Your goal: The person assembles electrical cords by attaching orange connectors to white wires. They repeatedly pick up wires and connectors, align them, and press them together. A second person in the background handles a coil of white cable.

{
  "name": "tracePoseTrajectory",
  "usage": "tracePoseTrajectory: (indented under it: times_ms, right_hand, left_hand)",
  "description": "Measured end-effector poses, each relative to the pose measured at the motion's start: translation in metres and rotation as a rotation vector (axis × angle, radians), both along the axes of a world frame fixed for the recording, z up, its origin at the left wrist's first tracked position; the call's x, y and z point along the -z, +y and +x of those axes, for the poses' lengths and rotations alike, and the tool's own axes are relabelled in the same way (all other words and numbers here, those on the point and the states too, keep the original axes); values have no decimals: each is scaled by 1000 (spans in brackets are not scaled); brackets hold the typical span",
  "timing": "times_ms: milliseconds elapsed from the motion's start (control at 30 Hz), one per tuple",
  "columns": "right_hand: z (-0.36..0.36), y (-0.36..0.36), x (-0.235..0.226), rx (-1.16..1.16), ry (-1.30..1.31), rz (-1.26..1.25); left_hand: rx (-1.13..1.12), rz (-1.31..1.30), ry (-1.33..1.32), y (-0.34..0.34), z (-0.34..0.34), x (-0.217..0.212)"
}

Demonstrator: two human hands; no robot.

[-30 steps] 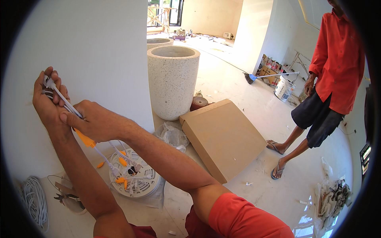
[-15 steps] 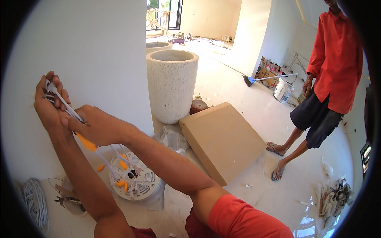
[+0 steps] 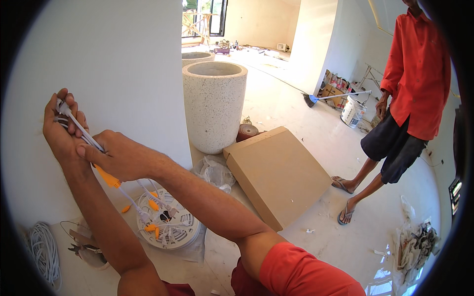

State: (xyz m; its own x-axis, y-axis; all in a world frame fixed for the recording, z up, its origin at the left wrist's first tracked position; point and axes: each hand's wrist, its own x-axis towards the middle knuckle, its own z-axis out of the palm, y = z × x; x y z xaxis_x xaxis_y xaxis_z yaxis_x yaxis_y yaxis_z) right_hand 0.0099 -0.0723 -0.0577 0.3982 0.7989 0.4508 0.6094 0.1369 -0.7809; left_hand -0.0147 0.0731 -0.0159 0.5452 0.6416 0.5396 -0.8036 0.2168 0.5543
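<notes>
White plastic cord (image 3: 79,129), thin and smooth, runs in a slanted line against the plain white wall (image 3: 118,59), and I take that wall as my landmark throughout. My left hand (image 3: 61,128) is held up close to the wall, fingers curled tight around the upper end of the cord, where a few turns look bunched in the fist. My right hand (image 3: 121,157) sits just below and to the right of it, also close to the wall, fingers pressed together on the same cord lower down. The long axis of the cord falls from the upper left down to the lower right, passing an orange sleeve (image 3: 107,176) just under the right hand, so the free length lies below and away from both sets of fingers, and the right hand is the nearer to it. From there several thin white strands with orange tips drop to a round white slotted plastic disc (image 3: 170,228) lying on the floor at the foot of the wall. A coil of white cable (image 3: 42,249) lies further left along the wall. Out from the wall's corner stand a rough speckled stone planter (image 3: 215,106) and a flat cardboard box (image 3: 276,172), with a person in an orange shirt (image 3: 419,74) well beyond.
</notes>
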Motion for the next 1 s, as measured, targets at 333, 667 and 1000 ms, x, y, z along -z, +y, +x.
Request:
tracePoseTrajectory:
  times_ms: [333,667,1000]
  right_hand:
    - [-1,0,-1,14,-1,1]
    - [-2,0,-1,25,11,-24]
    - [0,0,1,23,11,-26]
  left_hand:
    - [21,-9,-11,1,0,0]
    - [10,-10,0,-1,0,-1]
    - [42,-7,-15,2,2,2]
